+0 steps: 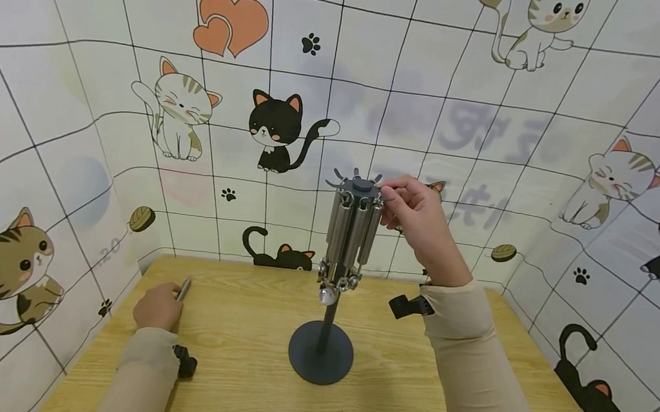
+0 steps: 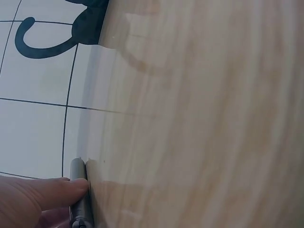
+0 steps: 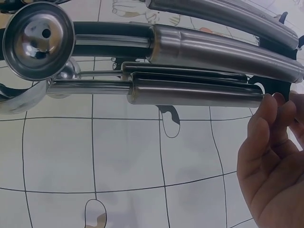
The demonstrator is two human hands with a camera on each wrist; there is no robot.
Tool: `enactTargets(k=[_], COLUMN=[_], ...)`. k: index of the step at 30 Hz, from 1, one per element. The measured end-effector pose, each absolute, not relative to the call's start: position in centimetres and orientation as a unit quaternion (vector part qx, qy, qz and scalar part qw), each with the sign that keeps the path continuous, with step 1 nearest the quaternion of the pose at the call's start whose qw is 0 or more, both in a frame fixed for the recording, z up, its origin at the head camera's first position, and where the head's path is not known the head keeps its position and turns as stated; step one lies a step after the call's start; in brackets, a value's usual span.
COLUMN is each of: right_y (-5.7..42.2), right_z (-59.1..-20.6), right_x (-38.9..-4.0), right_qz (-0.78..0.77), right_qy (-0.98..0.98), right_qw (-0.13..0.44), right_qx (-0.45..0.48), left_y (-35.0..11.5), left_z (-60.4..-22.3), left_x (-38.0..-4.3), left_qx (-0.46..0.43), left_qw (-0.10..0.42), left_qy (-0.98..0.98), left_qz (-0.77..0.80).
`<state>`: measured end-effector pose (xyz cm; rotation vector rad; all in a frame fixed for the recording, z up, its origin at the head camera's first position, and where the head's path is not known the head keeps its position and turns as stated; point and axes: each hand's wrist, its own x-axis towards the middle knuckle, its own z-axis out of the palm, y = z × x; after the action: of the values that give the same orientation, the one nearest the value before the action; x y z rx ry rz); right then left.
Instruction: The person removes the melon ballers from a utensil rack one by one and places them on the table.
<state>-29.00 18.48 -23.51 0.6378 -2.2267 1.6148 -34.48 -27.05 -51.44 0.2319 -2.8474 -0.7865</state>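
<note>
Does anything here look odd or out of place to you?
Nothing looks spilled or broken around the utensil stand. Only the cat-print wall covering looks odd: its grid lines run wavy, as if hung loosely, and faint purplish marks, blurrier than the crisp black lines, may be print showing through.

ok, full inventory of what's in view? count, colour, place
Stand: 1, dark grey, mid-table.
Hanging utensils: several, exact count hidden by overlap, silver, around the stand's upper part.
Metal rod: 1, grey, in the left hand; its full shape is hidden.
Table: 1, light wood, under the stand.
Wall covering: panel count unclear, white with cat prints, around the table.
Wrist devices: 2, black, one per wrist.
Sleeves: 2, beige, forearms.
Left hand: 1, table's left side.
Right hand: 1, pinching near the stand's top.
</note>
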Motion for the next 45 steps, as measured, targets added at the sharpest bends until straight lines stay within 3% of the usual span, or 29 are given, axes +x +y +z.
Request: enactTargets(k=[19, 40, 45], right_y=[18.4, 18.4, 18.4], right_z=[-23.7, -23.6, -23.7], right_x=[-28.8, -28.8, -28.8], right_qz=[0.578, 0.575, 0.579], right_qy=[-0.768, -0.768, -0.767], right_qw=[0.155, 0.163, 0.160], right_qx=[0.229, 0.228, 0.224], left_y=[-28.7, -28.6, -27.7], left_z=[-52.4, -51.7, -50.6], left_x=[-34.8, -34.6, -34.2], left_qx=[0.095, 0.115, 0.117], left_qw=[0.081, 0.011, 0.025], left_qy=[-0.946, -0.944, -0.948], left_qz=[-0.299, -0.310, -0.296])
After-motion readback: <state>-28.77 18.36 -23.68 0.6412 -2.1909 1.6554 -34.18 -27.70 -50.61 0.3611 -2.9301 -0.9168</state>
